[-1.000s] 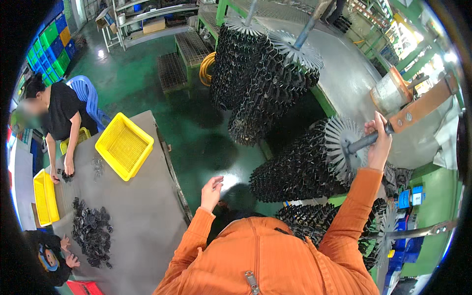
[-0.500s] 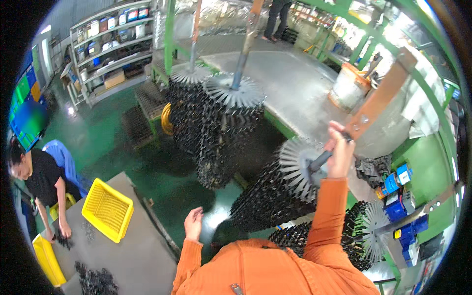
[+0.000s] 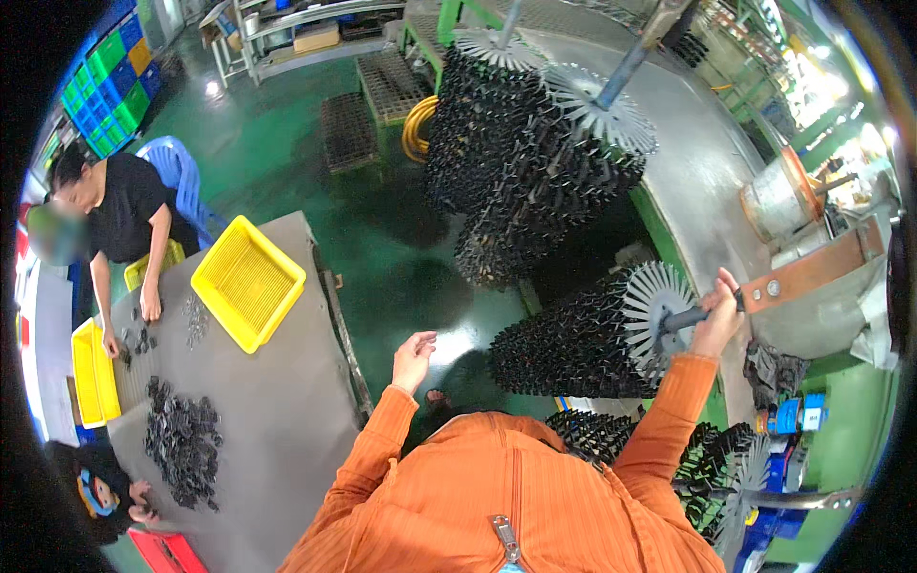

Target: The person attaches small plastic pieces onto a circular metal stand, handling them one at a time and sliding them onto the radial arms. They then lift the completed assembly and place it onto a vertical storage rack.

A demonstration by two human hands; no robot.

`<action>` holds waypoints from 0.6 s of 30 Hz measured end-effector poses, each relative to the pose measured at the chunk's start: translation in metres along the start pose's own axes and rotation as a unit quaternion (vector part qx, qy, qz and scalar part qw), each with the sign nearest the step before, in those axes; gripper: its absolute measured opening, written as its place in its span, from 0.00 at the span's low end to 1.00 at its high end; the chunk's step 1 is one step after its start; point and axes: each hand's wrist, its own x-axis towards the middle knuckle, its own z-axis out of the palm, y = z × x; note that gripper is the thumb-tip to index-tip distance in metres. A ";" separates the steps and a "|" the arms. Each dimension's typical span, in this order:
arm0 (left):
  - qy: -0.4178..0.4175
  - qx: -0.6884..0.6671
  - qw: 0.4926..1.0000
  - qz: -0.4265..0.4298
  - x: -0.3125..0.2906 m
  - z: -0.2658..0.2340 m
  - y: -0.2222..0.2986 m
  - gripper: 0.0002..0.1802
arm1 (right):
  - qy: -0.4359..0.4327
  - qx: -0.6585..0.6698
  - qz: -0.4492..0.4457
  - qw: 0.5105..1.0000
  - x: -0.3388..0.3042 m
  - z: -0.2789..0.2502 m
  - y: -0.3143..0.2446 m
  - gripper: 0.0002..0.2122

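My right hand (image 3: 718,320) is wrapped round the dark metal rod (image 3: 684,319) of a hanging rack, close to where a flat copper-coloured bar (image 3: 812,269) joins it. A slotted pale metal disc (image 3: 646,304) tops this rack. Below the disc hang dense rows of small black parts (image 3: 564,336). My left hand (image 3: 414,361) is held in the air over the floor, between the grey table and the rack. It is empty, with its fingers loosely stretched and apart.
Two more loaded racks (image 3: 535,181) hang ahead, and another (image 3: 731,477) is at my lower right. On the left, a grey table (image 3: 277,420) carries a yellow basket (image 3: 246,286) and black parts (image 3: 181,444). Two co-workers are beside it. A stained bucket (image 3: 778,196) stands on the platform.
The view has swung left and down, showing more of the table and a second co-worker. My right hand keeps its grip on the rod; the rack now looks more level.
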 end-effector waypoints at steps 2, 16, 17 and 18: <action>0.017 0.005 1.000 -0.008 -0.010 -0.011 -0.021 0.15 | -0.018 -0.034 -0.022 0.999 -0.018 0.009 0.025 0.08; 0.158 -0.125 0.953 -0.224 -0.114 -0.036 -0.170 0.31 | -0.284 0.036 0.059 0.956 -0.128 0.073 -0.031 0.11; 0.146 -0.132 0.952 -0.235 -0.110 -0.032 -0.172 0.33 | -0.276 0.030 0.039 0.960 -0.128 0.066 -0.055 0.12; 0.146 -0.139 0.948 -0.247 -0.109 -0.032 -0.179 0.36 | -0.276 0.029 0.026 0.960 -0.126 0.062 -0.069 0.13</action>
